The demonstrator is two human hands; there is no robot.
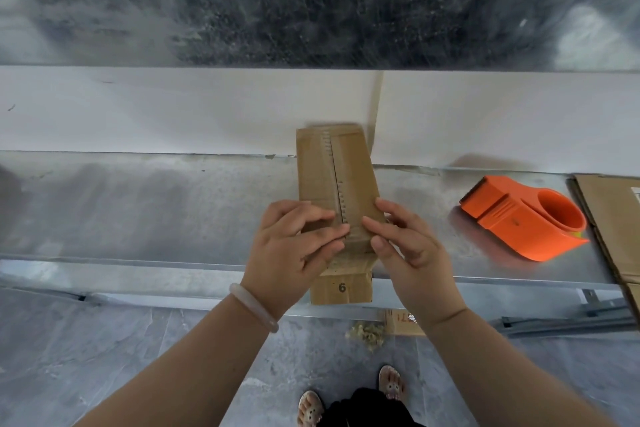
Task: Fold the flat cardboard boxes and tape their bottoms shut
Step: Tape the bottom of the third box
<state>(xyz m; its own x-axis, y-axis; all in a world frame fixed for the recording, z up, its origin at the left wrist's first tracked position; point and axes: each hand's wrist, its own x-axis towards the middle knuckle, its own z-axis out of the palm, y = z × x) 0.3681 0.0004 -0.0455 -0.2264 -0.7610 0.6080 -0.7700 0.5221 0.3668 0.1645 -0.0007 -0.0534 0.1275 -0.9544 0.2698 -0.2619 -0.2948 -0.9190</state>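
"While both hands were on it, where did the cardboard box [334, 166] stand?" the senior inspector asked.

"On the metal table [138, 204], folded up. It reached from under the fingers away beyond them to the white panel [173, 111] at the back. Its near end sat at the table's front edge, below the palms. A printed 6 [342, 287] showed on that end face, between the two wrists."

"State of the left hand [291, 253]?"

"Holding nothing. The fingers were lightly bent, with the tips pressed down on the box's top face at its near end, beside the centre seam. A pale bracelet [254, 305] sat on that wrist."

"And the right hand [412, 253]?"

"Likewise spread, not gripping. The fingers were nearly straight, laid on the top face and along its right edge. The fingertips pointed toward those of the left hand and were close to them. Whether they touched could not be told."

"The seam?"

"A strip of tape [330, 163] ran along it from the fingertips to the far end."

"Other items?"

"An orange tape dispenser [526, 218] lay on the table to the right of the right hand, well apart from it. Further right, beyond the dispenser, flat cardboard [613, 218] lay at the frame edge. A small scrap heap [367, 334] was noted on the floor below the right wrist."
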